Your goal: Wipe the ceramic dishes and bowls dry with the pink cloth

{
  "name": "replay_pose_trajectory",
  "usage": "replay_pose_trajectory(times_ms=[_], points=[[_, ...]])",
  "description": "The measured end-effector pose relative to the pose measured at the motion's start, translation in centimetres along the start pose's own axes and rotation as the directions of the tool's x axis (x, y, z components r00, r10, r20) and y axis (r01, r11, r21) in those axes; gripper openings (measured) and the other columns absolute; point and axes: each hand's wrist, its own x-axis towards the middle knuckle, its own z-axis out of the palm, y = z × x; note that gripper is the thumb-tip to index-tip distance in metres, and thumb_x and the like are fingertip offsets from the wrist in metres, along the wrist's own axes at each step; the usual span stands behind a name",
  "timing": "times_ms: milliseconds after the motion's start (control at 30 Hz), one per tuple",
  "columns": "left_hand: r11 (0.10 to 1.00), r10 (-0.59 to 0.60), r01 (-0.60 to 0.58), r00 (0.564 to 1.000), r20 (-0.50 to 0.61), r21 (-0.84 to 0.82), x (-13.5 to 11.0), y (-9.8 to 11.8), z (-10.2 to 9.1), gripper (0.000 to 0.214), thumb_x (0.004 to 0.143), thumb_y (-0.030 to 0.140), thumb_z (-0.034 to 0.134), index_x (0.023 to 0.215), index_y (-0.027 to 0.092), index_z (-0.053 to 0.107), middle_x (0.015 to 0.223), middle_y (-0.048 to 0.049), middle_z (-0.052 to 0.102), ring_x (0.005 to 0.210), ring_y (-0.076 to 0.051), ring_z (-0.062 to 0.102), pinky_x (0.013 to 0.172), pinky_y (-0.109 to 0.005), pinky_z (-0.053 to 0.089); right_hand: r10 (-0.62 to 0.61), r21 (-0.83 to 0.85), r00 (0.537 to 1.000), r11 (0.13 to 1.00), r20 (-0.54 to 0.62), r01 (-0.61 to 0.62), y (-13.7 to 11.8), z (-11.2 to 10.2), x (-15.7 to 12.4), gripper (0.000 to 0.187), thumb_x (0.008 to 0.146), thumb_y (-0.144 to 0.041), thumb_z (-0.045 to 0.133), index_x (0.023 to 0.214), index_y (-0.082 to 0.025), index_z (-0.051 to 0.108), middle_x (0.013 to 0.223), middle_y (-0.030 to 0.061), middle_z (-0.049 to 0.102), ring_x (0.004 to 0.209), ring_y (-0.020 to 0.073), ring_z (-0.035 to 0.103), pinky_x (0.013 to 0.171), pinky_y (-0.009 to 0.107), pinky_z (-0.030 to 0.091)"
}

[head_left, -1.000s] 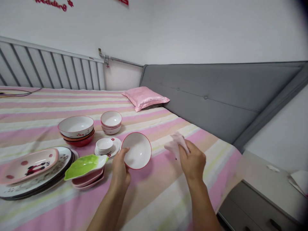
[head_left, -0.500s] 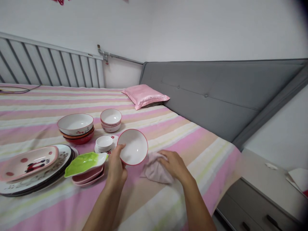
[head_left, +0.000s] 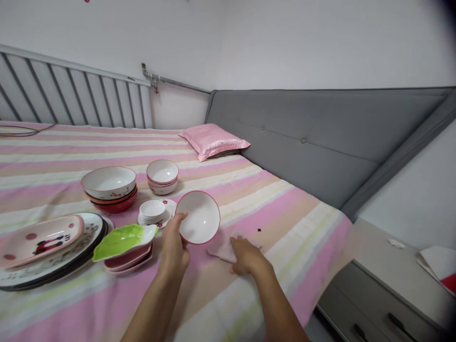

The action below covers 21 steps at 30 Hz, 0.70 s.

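My left hand (head_left: 176, 247) grips a white bowl with a red rim (head_left: 200, 218), thumb over its inner edge, tilted so the inside faces me. On the bed, my right hand (head_left: 247, 256) is over a pale pink cloth (head_left: 223, 249), its curled fingers gripping it; part of the cloth is hidden beneath the hand. Left of the held bowl are a stack of small white dishes (head_left: 152, 209) on a flowered plate and a stack of matching red-rimmed bowls (head_left: 162, 172). A green leaf-shaped dish (head_left: 123, 241) rests on pink dishes (head_left: 130, 261).
Larger bowls (head_left: 109, 183) are stacked at the left, behind a pile of oval plates (head_left: 41, 240). A small black bit (head_left: 259, 230) lies beyond my right hand. A pink pillow (head_left: 214, 141) sits by the grey headboard (head_left: 302, 142). A nightstand (head_left: 384, 266) stands at the right.
My right hand has moved slightly left and lower onto the cloth, which now looks flatter. A small black bit now shows on the bed. The bowl in my left hand has hardly moved.
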Motion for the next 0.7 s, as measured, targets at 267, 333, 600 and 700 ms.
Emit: replay_pose_trajectory(times_ms=[267,333,600,700], points=[[1.000,-0.005,0.005,0.999,0.037,0.010,-0.4,-0.1,0.2,0.031,0.060,0.029,0.073,0.088,0.021,0.065,0.078,0.0031,0.062,0.060,-0.009,0.055,0.047,-0.017,0.035,0.067,0.205,0.935,0.979,-0.347,0.006,1.4,-2.1,0.7,0.042,0.081,-0.010,0.037,0.116,-0.019,0.058,0.110,0.0108,0.065,0.107,0.0243,0.058,0.088,0.033,0.042],[1.000,0.008,-0.010,0.998,0.069,0.020,-0.7,-0.4,0.3,0.033,0.062,0.031,0.073,0.092,0.022,0.065,0.084,0.0019,0.064,0.069,-0.011,0.058,0.053,-0.018,0.040,0.126,0.302,0.878,0.953,-0.462,0.022,1.6,-3.3,0.3,0.042,0.085,-0.016,0.032,0.123,-0.017,0.051,0.114,0.0106,0.063,0.108,0.0226,0.058,0.088,0.031,0.043],[0.967,0.149,-0.168,0.983,0.106,0.193,-2.6,-3.8,0.9,0.054,0.066,0.045,0.071,0.113,0.021,0.056,0.113,-0.0073,0.061,0.098,-0.020,0.059,0.078,-0.027,0.046,0.282,0.857,0.810,0.197,-0.515,0.476,-3.2,-2.9,-2.2,0.052,0.084,-0.042,0.042,0.131,-0.017,0.040,0.117,0.0104,0.060,0.103,0.0207,0.061,0.083,0.031,0.050],[0.938,0.215,-0.230,0.973,0.085,0.261,-3.4,-5.2,1.0,0.062,0.065,0.047,0.072,0.117,0.021,0.052,0.119,-0.0097,0.058,0.107,-0.022,0.055,0.088,-0.033,0.043,0.195,0.878,0.856,0.077,-0.478,0.473,-5.3,-1.0,-2.1,0.053,0.085,-0.041,0.043,0.133,-0.020,0.036,0.116,0.0102,0.061,0.105,0.0211,0.060,0.084,0.033,0.051]])
